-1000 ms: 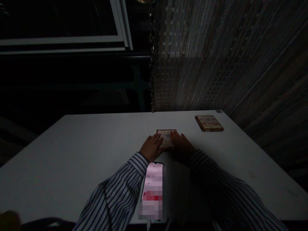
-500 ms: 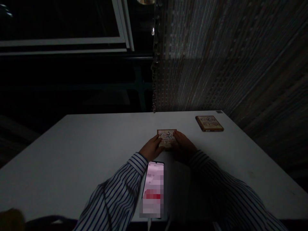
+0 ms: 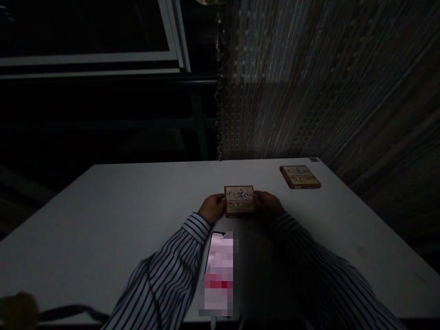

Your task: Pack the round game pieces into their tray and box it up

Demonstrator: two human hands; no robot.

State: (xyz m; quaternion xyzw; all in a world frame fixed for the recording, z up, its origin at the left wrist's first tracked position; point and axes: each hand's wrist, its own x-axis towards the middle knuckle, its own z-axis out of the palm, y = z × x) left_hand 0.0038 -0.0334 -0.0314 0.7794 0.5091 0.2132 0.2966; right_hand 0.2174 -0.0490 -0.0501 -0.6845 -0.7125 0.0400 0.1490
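A flat Chinese chess box [image 3: 239, 201] with a brown edge and dark lettering lies on the white table in front of me. My left hand [image 3: 212, 207] is closed at its left side, fingertips on the edge. At the right side my right hand [image 3: 268, 205] grips the opposite edge, its lower part in shadow. The top face of the box shows fully between both hands. Whether the box rests on the table or is slightly raised, I cannot tell.
A second, similar box [image 3: 300, 177] lies at the table's back right. Below my hands, a lit phone [image 3: 219, 275] with a cable lies near the front edge of the white table [image 3: 147, 206]. A bead-string curtain [image 3: 275, 91] hangs behind. At lower left is a blurred yellowish object [image 3: 19, 310].
My fingers have drawn back from the top of the box to its left and right edges, uncovering the printed face. The second box and the phone stay in place.
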